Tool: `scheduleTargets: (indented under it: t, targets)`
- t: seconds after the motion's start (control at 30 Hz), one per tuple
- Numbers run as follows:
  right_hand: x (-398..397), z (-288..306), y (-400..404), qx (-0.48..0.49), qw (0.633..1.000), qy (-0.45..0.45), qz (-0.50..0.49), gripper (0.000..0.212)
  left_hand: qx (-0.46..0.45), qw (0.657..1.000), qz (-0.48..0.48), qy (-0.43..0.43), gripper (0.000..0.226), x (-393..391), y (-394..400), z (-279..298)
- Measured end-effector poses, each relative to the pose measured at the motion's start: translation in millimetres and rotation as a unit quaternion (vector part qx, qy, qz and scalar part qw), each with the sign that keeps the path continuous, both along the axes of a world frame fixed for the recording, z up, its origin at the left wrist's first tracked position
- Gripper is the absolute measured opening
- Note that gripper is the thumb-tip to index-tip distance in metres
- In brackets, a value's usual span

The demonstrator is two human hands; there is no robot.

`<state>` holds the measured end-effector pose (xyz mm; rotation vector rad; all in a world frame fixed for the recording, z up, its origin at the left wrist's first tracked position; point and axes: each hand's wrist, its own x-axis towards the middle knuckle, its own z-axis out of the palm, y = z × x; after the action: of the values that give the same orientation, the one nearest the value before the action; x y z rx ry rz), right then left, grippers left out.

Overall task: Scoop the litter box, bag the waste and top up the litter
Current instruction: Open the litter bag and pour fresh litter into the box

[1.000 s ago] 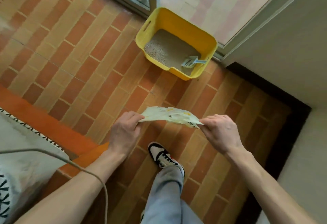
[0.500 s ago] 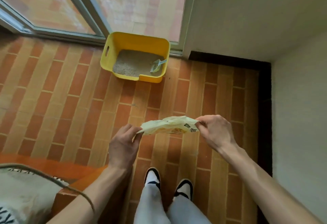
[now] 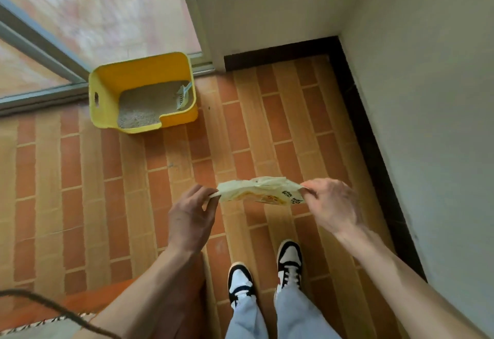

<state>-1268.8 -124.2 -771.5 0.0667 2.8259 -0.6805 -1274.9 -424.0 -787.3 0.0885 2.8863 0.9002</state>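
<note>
Apparently both hands' fingers pinch the bag ends, left hand and right hand.

Between the hands and the yellow litter box lies a broad stretch of bare brick-patterned floor, open for a reach straight ahead and to the left. The box is open on top, but a scoop leans in its far right corner. Glass panels and their frame close off the space just behind the box. A white wall with a dark skirting blocks the right side. Two shoes stand on the floor below the hands.
</note>
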Motion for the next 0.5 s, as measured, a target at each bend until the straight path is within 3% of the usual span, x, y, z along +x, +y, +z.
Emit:
scheduleTargets:
  t: [0.5]
  targets:
    - [189, 35, 82, 0.053, 0.973, -0.051, -0.220, 0.022, 0.028, 0.977, -0.212, 0.000, 0.015, 53, 122, 7]
